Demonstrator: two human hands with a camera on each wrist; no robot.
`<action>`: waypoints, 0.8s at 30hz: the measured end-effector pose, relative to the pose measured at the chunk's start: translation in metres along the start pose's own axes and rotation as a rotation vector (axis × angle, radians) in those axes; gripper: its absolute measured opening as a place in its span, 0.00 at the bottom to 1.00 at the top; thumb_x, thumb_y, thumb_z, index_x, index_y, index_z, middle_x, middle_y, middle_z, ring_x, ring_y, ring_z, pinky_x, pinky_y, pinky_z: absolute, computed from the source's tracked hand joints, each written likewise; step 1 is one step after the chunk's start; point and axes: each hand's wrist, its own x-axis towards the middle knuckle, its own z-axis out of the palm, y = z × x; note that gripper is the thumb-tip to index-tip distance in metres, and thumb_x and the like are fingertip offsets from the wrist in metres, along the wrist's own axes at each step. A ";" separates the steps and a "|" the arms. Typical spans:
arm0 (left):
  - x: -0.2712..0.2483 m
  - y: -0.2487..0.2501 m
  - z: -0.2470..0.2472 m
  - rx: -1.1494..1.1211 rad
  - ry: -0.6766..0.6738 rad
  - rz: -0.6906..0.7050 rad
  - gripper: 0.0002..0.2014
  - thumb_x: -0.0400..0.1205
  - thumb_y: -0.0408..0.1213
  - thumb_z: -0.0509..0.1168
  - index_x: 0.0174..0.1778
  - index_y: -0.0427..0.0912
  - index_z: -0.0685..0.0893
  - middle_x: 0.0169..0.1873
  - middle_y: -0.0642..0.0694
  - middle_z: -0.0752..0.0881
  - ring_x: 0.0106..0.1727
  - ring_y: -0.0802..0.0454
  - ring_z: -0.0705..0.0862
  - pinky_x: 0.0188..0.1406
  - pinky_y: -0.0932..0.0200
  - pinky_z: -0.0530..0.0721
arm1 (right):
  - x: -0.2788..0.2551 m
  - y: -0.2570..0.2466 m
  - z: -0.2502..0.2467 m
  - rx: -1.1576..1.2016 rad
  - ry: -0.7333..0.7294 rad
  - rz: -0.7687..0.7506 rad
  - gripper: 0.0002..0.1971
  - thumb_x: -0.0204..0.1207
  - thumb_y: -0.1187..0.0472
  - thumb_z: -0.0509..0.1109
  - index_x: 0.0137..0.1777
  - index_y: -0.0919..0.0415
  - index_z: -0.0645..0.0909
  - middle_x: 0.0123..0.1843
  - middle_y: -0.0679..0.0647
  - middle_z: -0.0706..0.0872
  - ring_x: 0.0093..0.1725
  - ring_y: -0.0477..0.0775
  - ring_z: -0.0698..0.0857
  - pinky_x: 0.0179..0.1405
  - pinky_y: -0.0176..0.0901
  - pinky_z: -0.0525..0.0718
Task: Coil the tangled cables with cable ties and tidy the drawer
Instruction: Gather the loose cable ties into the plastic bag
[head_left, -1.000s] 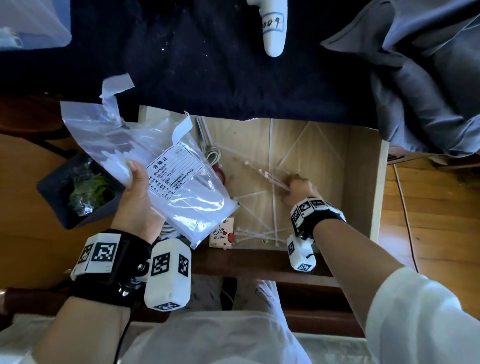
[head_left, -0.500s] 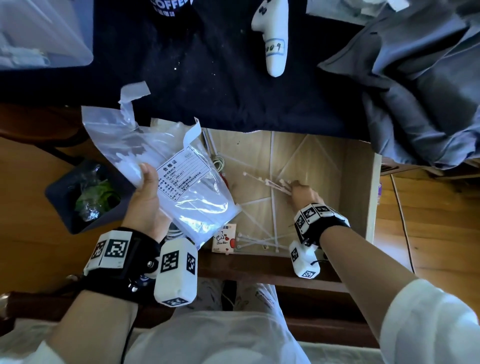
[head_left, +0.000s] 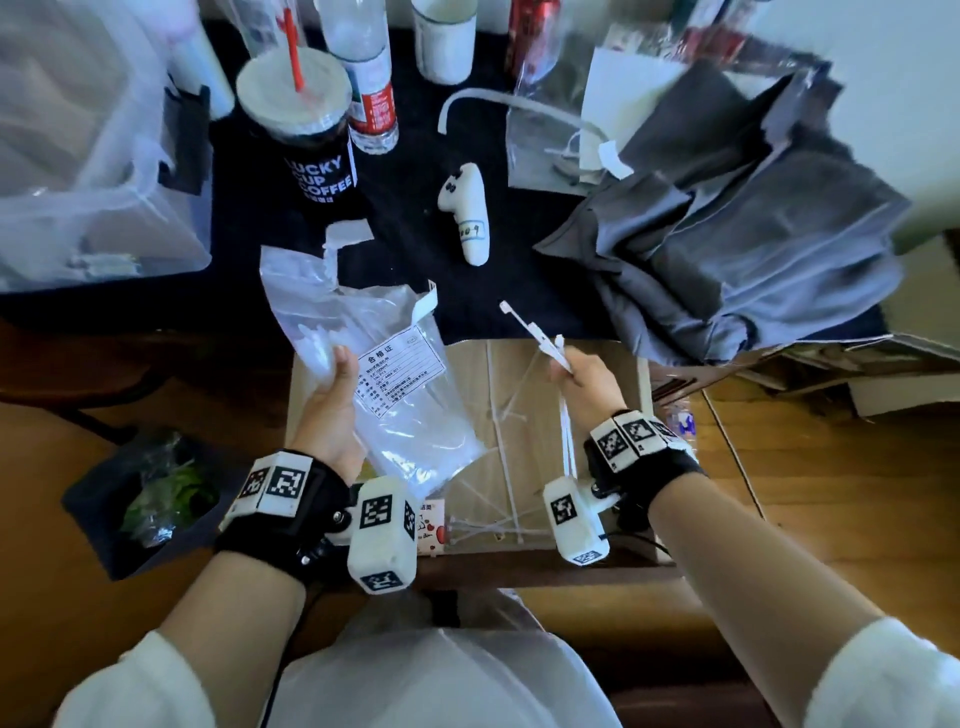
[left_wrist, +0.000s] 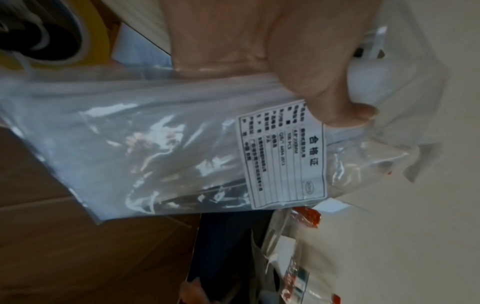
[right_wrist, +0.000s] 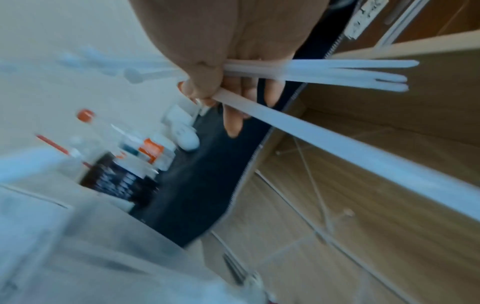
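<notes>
I see the left hand (head_left: 332, 410) holding a clear plastic bag (head_left: 384, 374) with a printed label, the thumb pressed on its front and the fingers behind it, above the left side of the open drawer (head_left: 644, 395). The right hand (head_left: 584, 382) is closed around a small bundle of white cable ties (head_left: 535, 335), pinched between thumb and fingers above the drawer. More loose ties (head_left: 498, 527) lie crossed on the wooden drawer bottom. On the dark table behind stand a coffee cup (head_left: 311, 140), a white controller (head_left: 467, 213) and a grey cloth (head_left: 737, 249).
</notes>
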 end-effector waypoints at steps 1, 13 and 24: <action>0.004 0.002 0.006 0.006 0.029 -0.004 0.34 0.72 0.70 0.55 0.62 0.46 0.77 0.63 0.46 0.82 0.61 0.47 0.80 0.68 0.35 0.73 | 0.004 -0.008 -0.006 0.143 0.025 0.024 0.11 0.83 0.66 0.57 0.42 0.64 0.78 0.37 0.59 0.83 0.41 0.60 0.81 0.37 0.33 0.74; -0.021 0.036 0.054 0.037 -0.076 -0.072 0.36 0.81 0.63 0.53 0.81 0.45 0.62 0.81 0.43 0.61 0.82 0.45 0.59 0.76 0.46 0.61 | -0.005 -0.138 -0.099 1.442 0.229 -0.244 0.09 0.86 0.62 0.50 0.43 0.57 0.65 0.22 0.47 0.70 0.21 0.46 0.71 0.25 0.40 0.78; -0.027 0.062 0.074 -0.225 -0.265 -0.157 0.38 0.84 0.61 0.46 0.77 0.31 0.66 0.70 0.37 0.75 0.71 0.40 0.74 0.66 0.47 0.71 | -0.017 -0.165 -0.047 1.444 0.072 -0.284 0.11 0.87 0.63 0.48 0.43 0.58 0.65 0.24 0.47 0.71 0.23 0.47 0.71 0.28 0.40 0.76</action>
